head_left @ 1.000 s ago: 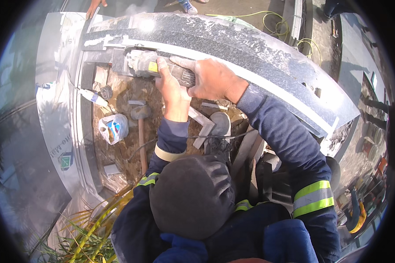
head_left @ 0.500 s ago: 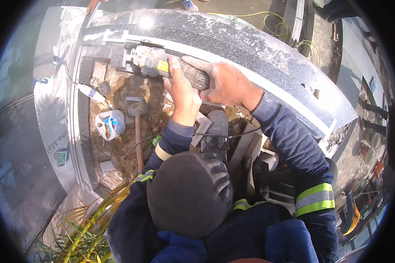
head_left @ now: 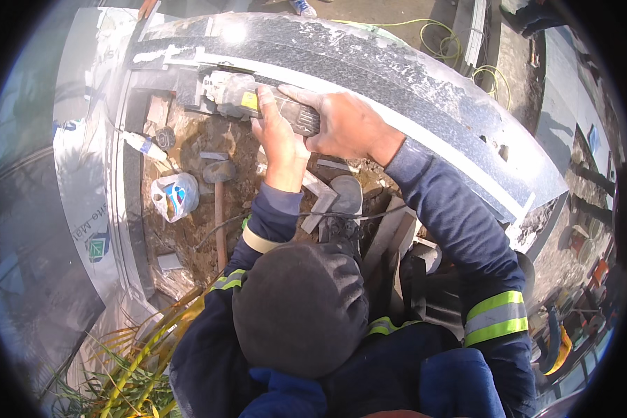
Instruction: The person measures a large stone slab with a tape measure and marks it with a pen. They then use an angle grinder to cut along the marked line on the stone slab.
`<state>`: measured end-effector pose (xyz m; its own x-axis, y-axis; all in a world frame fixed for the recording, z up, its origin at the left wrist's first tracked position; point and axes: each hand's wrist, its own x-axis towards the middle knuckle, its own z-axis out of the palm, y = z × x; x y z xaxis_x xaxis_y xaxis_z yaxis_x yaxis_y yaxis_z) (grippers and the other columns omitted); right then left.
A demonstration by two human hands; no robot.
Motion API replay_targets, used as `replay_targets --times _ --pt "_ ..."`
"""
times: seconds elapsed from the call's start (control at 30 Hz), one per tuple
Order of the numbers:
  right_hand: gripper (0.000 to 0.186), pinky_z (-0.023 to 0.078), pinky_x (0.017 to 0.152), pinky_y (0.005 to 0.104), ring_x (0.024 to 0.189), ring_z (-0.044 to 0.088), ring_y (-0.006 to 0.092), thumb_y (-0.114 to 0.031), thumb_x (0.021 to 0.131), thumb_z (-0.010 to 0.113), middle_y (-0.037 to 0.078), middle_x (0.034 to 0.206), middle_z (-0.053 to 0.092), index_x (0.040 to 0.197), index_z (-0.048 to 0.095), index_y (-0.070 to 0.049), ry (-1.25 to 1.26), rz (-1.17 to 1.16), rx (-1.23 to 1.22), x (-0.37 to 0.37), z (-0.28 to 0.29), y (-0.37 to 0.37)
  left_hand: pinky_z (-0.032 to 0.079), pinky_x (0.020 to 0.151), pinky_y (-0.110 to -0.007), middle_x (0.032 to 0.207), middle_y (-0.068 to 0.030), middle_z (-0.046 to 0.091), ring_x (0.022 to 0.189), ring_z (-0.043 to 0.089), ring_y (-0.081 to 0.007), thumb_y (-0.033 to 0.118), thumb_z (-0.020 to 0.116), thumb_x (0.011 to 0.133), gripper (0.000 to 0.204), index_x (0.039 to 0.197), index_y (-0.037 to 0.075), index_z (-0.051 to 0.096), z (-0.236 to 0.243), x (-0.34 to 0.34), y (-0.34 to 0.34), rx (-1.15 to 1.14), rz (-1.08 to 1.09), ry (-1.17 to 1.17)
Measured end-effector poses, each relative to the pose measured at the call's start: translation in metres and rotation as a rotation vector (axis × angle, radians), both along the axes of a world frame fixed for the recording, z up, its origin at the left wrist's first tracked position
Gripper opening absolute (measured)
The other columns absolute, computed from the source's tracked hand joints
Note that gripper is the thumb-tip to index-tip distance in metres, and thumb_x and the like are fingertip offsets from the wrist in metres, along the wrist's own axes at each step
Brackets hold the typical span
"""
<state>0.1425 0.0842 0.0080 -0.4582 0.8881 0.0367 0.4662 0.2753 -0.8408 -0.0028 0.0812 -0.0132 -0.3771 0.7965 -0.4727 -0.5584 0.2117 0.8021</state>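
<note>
A dusty grey power tool, apparently an angle grinder, lies across both my hands, its head against the inner edge of the curved grey speckled stone ledge, beside a white strip. My left hand is closed on the tool's body, thumb on top near a yellow label. My right hand grips the rear of the body from the right, index finger along its top. Just below them are cut stone offcuts and my shoe on the dirt. Whether the blade touches stone is hidden.
In the dirt pit are a mallet, a plastic bag and a white bottle. A black cable crosses low. Palm fronds stand lower left. Another person's hand and shoe show at the top; yellow hose lies beyond the ledge.
Both hands and the tool shifted right by the middle frame, then back slightly left and stay gripped. The view has also shifted a little.
</note>
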Motion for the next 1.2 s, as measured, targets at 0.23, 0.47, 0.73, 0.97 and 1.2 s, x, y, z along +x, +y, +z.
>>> replay_targets --times 0.23,0.47,0.73,0.97,1.2 --pt "0.085 0.057 0.087 0.0449 0.096 0.072 0.0406 -0.015 0.074 0.078 0.027 0.107 0.073 0.155 0.05 -0.011 -0.012 0.019 -0.112 0.012 0.019 -0.012 0.061 0.095 -0.044 0.142 -0.0155 0.051 0.125 0.06 -0.025 0.044 0.07 0.101 0.076 0.151 -0.002 0.035 0.006 0.005 -0.015 0.13 -0.139 -0.048" --pt "0.085 0.057 0.085 0.0433 0.096 0.073 0.0398 -0.015 0.075 0.079 0.027 0.107 0.073 0.155 0.05 -0.011 -0.017 -0.001 -0.071 0.027 0.024 -0.027 0.057 0.1 -0.043 0.141 -0.0117 0.054 0.125 0.061 -0.0235 0.039 0.067 0.104 0.065 0.15 0.003 0.039 0.011 0.024 -0.03 0.101 -0.082 -0.061" --pt "0.084 0.057 0.082 0.0423 0.091 0.073 0.0401 -0.017 0.076 0.079 0.028 0.105 0.073 0.155 0.05 -0.011 0.007 0.0 -0.08 0.018 0.016 -0.017 0.059 0.098 -0.043 0.139 -0.0123 0.055 0.123 0.062 -0.0237 0.036 0.064 0.106 0.06 0.149 0.001 0.04 0.004 0.015 -0.019 0.11 -0.073 -0.036" --pt "0.086 0.056 0.073 0.041 0.072 0.071 0.0326 -0.019 0.075 0.079 0.019 0.078 0.072 0.156 0.05 -0.014 -0.016 0.018 -0.078 0.013 0.015 -0.01 0.061 0.09 -0.044 0.127 -0.0137 0.064 0.11 0.068 -0.0248 0.043 0.062 0.106 0.058 0.14 -0.003 0.051 0.0 0.014 -0.01 0.058 0.007 0.05" --pt "0.088 0.056 0.073 0.0403 0.071 0.071 0.0303 -0.018 0.073 0.078 0.017 0.075 0.071 0.156 0.05 -0.013 0.011 0.015 -0.047 0.006 0.009 -0.006 0.06 0.089 -0.045 0.124 -0.0135 0.065 0.109 0.069 -0.0255 0.044 0.063 0.105 0.057 0.137 -0.002 0.053 -0.004 0.007 -0.005 0.024 0.031 0.063"
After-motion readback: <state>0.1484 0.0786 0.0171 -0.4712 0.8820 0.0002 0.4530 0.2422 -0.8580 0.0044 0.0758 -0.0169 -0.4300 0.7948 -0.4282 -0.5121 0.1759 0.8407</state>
